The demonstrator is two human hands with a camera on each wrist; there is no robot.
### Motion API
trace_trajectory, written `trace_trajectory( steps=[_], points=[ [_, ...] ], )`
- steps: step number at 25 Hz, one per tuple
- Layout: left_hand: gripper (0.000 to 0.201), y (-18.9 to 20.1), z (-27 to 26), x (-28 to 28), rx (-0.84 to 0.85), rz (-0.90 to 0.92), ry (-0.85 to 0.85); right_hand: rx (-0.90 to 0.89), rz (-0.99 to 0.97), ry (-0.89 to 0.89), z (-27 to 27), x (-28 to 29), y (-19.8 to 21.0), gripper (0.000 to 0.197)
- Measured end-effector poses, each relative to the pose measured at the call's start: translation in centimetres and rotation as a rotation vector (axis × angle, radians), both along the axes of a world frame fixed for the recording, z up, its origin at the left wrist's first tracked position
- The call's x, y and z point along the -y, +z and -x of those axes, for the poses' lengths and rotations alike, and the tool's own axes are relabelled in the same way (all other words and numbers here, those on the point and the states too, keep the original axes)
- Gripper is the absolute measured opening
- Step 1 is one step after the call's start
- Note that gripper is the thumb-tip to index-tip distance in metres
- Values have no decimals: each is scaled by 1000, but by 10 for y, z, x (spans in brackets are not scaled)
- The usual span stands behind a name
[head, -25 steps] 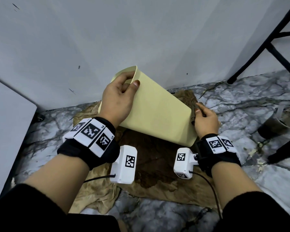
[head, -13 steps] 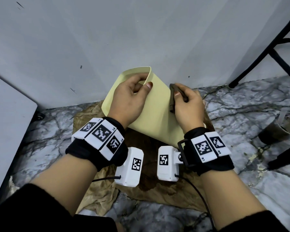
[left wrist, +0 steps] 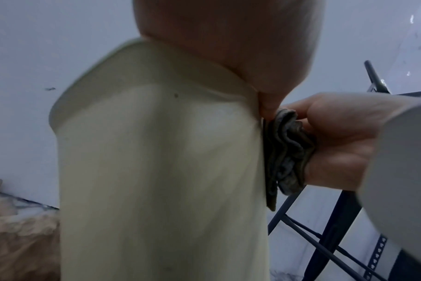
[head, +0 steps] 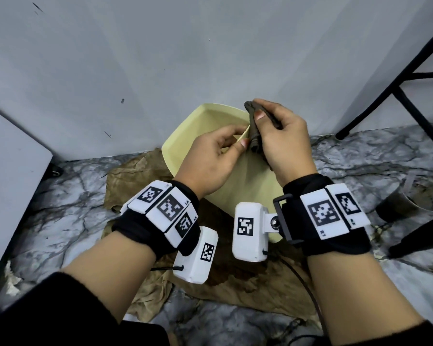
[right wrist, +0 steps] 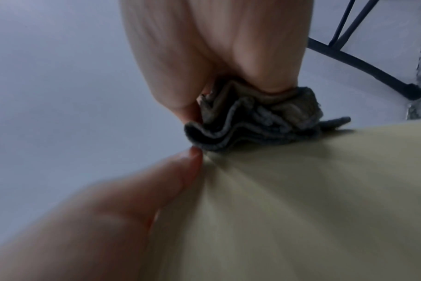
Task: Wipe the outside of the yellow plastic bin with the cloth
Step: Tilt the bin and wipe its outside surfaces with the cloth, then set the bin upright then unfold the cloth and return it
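Observation:
The pale yellow plastic bin stands tilted on the floor by the wall, its open mouth facing up and toward me. My left hand grips its near rim, fingers inside, thumb outside. My right hand holds a folded grey-brown cloth and presses it against the bin's outer side just under the rim, right beside my left thumb. The left wrist view shows the bin's wall with the cloth bunched against its right edge. In the right wrist view the cloth lies on the bin's surface.
A crumpled tan sheet with a dark wet stain lies under the bin on the marble floor. Black metal frame legs stand at the right. A dirty cup sits at far right. A grey panel rises at the left.
The bin has been turned from lying on its side to more upright. My right hand with the cloth moved from the bin's base up along its side to the rim.

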State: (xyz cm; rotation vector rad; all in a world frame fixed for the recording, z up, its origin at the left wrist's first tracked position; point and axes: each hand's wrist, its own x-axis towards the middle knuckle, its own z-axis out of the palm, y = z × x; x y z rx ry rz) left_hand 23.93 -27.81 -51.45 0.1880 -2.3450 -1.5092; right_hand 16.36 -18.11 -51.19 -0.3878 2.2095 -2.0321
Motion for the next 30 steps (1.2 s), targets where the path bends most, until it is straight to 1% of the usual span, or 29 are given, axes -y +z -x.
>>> trace_trajectory(
  steps=[4, 7, 9, 10, 12, 13, 14, 16, 17, 18, 19, 20, 21, 23, 25, 27, 30],
  points=[
    [27, 3, -1, 1, 105, 99, -130, -7, -170, 110, 13, -21, 16, 25],
    [34, 6, -3, -10, 174, 268, -249, -15, -290, 82, 18, -36, 16, 27],
    [35, 7, -5, -14, 206, 330, -265, 34, -277, 49, 17, -42, 11, 29],
    [34, 7, -5, -15, 223, 330, -269, 43, -286, 36, 16, -45, 10, 30],
    [28, 10, -9, -13, 252, 304, -248, 16, -351, 11, 11, -48, 9, 30],
    [29, 10, -13, -11, 250, 330, -217, -6, -384, -10, 8, -50, 10, 30],
    [35, 10, -17, -9, 238, 408, -166, -21, -405, -33, 6, -52, 12, 31],
    [47, 8, -28, -1, 169, 653, -50, -26, -423, -63, 2, -58, 14, 32],
    [49, 6, -33, 3, 133, 771, -12, -19, -438, -66, 0, -61, 15, 33],
    [48, 3, -36, 9, 111, 844, 26, -12, -464, -67, 0, -64, 14, 34],
    [42, 1, -39, 12, 123, 848, 69, 0, -486, -62, 0, -67, 14, 35],
    [34, 0, -42, 12, 159, 759, 117, 19, -499, -50, -1, -70, 15, 36],
    [31, 1, -44, 11, 199, 619, 171, 40, -502, -34, -2, -72, 15, 36],
    [40, -1, -45, 5, 325, 374, 247, 67, -534, -6, -4, -76, 15, 34],
    [35, -4, -43, 1, 442, 205, 227, 124, -512, 16, -2, -80, 10, 28],
    [26, -4, -44, -2, 470, 181, 187, 209, -422, 33, 0, -85, 8, 22],
    [25, -6, -43, -5, 387, 187, 211, 228, -364, 49, -1, -92, 7, 16]
  ],
)
